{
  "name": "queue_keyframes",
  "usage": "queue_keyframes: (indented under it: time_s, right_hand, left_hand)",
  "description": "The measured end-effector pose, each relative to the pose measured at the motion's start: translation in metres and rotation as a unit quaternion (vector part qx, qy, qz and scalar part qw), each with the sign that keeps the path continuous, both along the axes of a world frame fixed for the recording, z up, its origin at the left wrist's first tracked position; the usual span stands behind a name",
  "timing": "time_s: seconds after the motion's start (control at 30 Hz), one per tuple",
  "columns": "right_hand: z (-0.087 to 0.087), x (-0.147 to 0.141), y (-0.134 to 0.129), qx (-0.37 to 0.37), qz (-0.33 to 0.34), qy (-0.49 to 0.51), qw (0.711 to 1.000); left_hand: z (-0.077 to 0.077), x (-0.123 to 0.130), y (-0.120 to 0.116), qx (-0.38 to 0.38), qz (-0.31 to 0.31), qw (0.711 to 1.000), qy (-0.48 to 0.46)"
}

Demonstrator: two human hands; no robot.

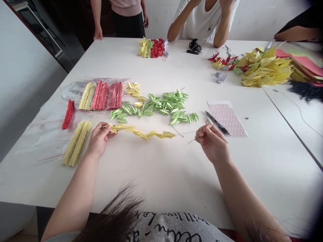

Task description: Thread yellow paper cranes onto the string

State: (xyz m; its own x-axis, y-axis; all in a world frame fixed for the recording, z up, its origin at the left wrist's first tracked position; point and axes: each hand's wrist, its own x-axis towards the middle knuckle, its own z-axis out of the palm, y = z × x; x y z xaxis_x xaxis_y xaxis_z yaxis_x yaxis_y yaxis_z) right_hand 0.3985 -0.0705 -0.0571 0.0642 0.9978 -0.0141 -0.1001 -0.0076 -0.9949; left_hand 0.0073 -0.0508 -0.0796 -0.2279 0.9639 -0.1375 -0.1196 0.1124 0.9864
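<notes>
Left hand (pixel 99 139) pinching a strand of yellow paper cranes (pixel 140 132), right hand (pixel 212 143) apparently pinching a thin needle (pixel 194 138)

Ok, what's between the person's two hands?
In the head view, a row of yellow paper cranes stretches from the left hand toward the right hand, and a thin thread crosses the remaining gap.
</notes>
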Motion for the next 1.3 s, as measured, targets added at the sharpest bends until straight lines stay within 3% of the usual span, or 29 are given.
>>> queue_keyframes:
  time_s: [0.2, 0.3, 0.6, 0.73, 0.83, 0.93, 1.0, 1.07, 1.2, 1.3]
  right_hand:
    - [-0.008, 0.014, 0.009, -0.020, -0.174, 0.104, 0.979]
    - [-0.014, 0.015, 0.011, -0.006, -0.223, 0.123, 0.967]
    - [-0.014, 0.016, 0.011, 0.048, -0.242, 0.064, 0.967]
    - [-0.013, 0.026, 0.009, 0.077, -0.264, -0.071, 0.959]
    - [-0.013, 0.038, 0.008, 0.124, -0.311, -0.261, 0.905]
    - [-0.015, 0.040, 0.007, 0.234, -0.327, -0.441, 0.802]
    - [-0.015, 0.031, 0.006, 0.310, -0.290, -0.510, 0.748]
    - [-0.014, 0.013, 0.004, 0.350, -0.203, -0.555, 0.726]
    - [-0.010, -0.039, 0.001, 0.396, 0.012, -0.567, 0.722]
    - [-0.009, -0.083, 0.008, 0.392, 0.128, -0.560, 0.719]
  left_hand:
    - [-0.005, 0.002, 0.001, -0.012, -0.022, 0.998, 0.056]
    - [-0.008, 0.001, 0.002, -0.008, -0.008, 0.999, 0.042]
    - [-0.010, -0.003, 0.004, 0.010, 0.022, 0.999, -0.021]
    - [-0.010, -0.002, 0.002, 0.001, 0.005, 1.000, 0.015]
    - [-0.010, 0.003, 0.001, -0.004, -0.017, 0.998, 0.061]
    - [-0.009, 0.006, 0.000, 0.011, -0.045, 0.994, 0.101]
    - [-0.010, 0.007, 0.000, 0.015, -0.064, 0.989, 0.130]
    - [-0.011, 0.006, 0.000, 0.009, -0.076, 0.985, 0.152]
    - [-0.014, 0.002, 0.000, 0.009, -0.086, 0.979, 0.187]
    - [-0.015, 0.001, 0.000, 0.021, -0.103, 0.973, 0.203]
